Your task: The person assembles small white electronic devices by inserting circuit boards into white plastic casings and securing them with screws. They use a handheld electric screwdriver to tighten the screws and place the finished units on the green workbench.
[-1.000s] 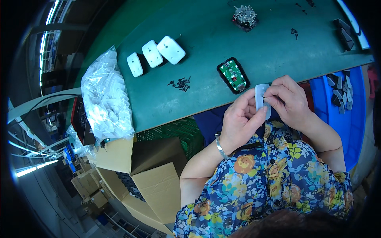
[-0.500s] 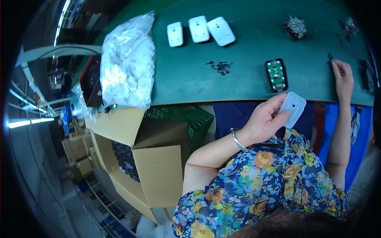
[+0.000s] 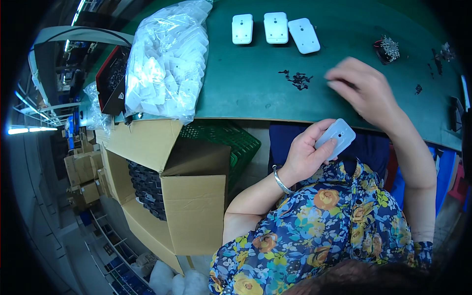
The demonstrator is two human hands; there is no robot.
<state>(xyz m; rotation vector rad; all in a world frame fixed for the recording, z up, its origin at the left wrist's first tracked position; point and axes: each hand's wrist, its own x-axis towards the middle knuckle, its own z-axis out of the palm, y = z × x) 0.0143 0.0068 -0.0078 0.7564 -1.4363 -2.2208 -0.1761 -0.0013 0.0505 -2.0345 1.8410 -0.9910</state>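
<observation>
The left hand (image 3: 305, 155) grips a white plastic case (image 3: 335, 138), long side tilted up toward the bench (image 3: 246, 93) edge. The right hand (image 3: 361, 91) hangs loosely open over the bench, holding nothing.

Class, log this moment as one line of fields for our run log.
left hand: holds white plastic cover | right hand: blurred over green table, near black screws | bag of white parts: on table

A clear plastic bag (image 3: 164, 59) stuffed with white parts is sitting on the green table (image 3: 246, 93), at its left end. An open brown cardboard box (image 3: 167, 196) is standing just below that table edge, black parts (image 3: 147, 187) stacked inside. More brown cartons (image 3: 83, 172) are sitting left of the box.
</observation>
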